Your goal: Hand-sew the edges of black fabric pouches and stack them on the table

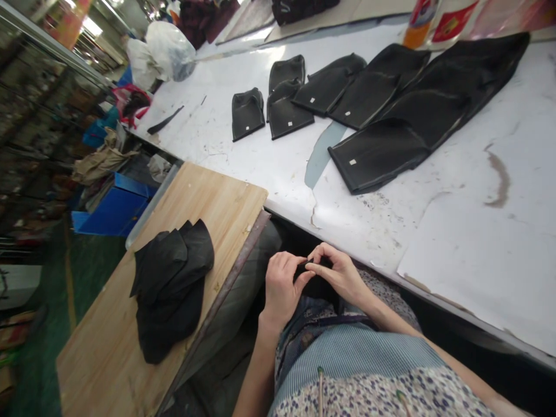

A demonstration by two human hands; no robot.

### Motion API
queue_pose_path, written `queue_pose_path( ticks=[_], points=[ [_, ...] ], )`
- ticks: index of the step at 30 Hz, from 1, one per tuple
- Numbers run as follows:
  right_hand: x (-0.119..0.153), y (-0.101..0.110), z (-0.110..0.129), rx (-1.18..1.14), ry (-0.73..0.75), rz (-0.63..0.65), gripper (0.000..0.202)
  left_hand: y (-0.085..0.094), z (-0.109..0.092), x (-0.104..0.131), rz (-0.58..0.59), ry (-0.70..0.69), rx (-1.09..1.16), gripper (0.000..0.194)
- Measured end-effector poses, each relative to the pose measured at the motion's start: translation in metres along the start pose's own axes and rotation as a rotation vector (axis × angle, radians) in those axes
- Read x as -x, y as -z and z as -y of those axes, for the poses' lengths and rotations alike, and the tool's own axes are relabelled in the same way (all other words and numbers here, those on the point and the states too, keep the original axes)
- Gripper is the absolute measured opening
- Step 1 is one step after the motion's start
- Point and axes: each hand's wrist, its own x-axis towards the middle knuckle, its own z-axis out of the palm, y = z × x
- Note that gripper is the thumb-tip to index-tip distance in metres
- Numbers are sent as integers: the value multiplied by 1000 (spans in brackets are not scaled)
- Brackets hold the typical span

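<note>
Close to my lap, my left hand (284, 284) and my right hand (336, 272) meet, fingertips almost touching. Both pinch the edge of a black fabric piece (324, 292) that hangs down between them in front of the table edge. Much of this piece is hidden by my fingers and the shadow. On a wooden board to my left lies a loose pile of black fabric pieces (171, 289). Across the white table, several black sewn pieces (382, 153) with small white tags lie overlapped in groups.
The white table (460, 231) has a worn grey patch and a torn edge. Its neighbour is the wooden board (226, 191). Bottles (454, 23) stand at the back right. Plastic bags (169, 49) sit at the far left corner, and a blue box (115, 202) lies below.
</note>
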Motion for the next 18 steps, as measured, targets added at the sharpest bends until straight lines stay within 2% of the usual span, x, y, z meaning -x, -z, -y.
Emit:
queue_pose_path(
  ticks=[5, 7, 13, 15, 18],
  points=[
    [6, 7, 2, -10, 63, 22, 20, -8, -8, -1, 59, 277, 477, 41],
    [9, 12, 1, -13, 70, 30, 19, -7, -8, 0, 50, 361, 585, 39],
    [13, 19, -5, 14, 17, 46, 20, -3, -10, 0, 51, 491, 735, 33],
    [14, 19, -5, 33, 24, 39, 20, 0, -12, 0, 76, 496, 746, 33],
    [16, 17, -2, 70, 72, 13, 19, 4, -18, -2, 107, 440, 647, 30]
  ],
)
